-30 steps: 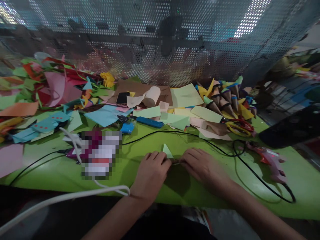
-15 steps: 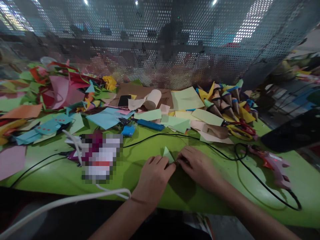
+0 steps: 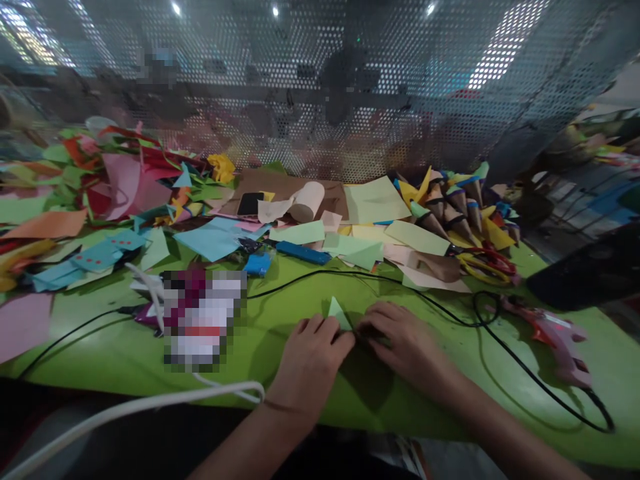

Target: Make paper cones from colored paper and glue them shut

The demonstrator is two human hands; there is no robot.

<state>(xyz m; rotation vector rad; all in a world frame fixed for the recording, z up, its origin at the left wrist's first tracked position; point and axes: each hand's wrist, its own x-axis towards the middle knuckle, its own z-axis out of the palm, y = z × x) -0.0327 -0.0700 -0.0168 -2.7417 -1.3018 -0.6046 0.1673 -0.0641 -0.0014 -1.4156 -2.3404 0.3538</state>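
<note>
A small pale green piece of paper [image 3: 337,313] stands up with its pointed corner above the fingers of my left hand [image 3: 313,360]. My left hand is closed on its lower part, thumb toward the right. Just to the right, my right hand [image 3: 400,337] has its fingers curled together beside the paper's edge. Its fingertips are partly hidden, and I cannot make out what is between them. Both hands rest low over the green table [image 3: 280,307], with a dark shadow between them.
A pink glue gun [image 3: 560,340] with a black cord lies right. Yellow-and-red-handled scissors [image 3: 487,267], a blue cutter [image 3: 303,252] and a paper roll [image 3: 307,201] lie further back. Coloured paper [image 3: 120,183] piles up left, paper cones [image 3: 457,207] right. A white cable [image 3: 150,402] crosses front left.
My right fingertips have drawn slightly to the right, leaving a small gap from my left thumb. My left hand still holds the green paper. The view has shifted a little.
</note>
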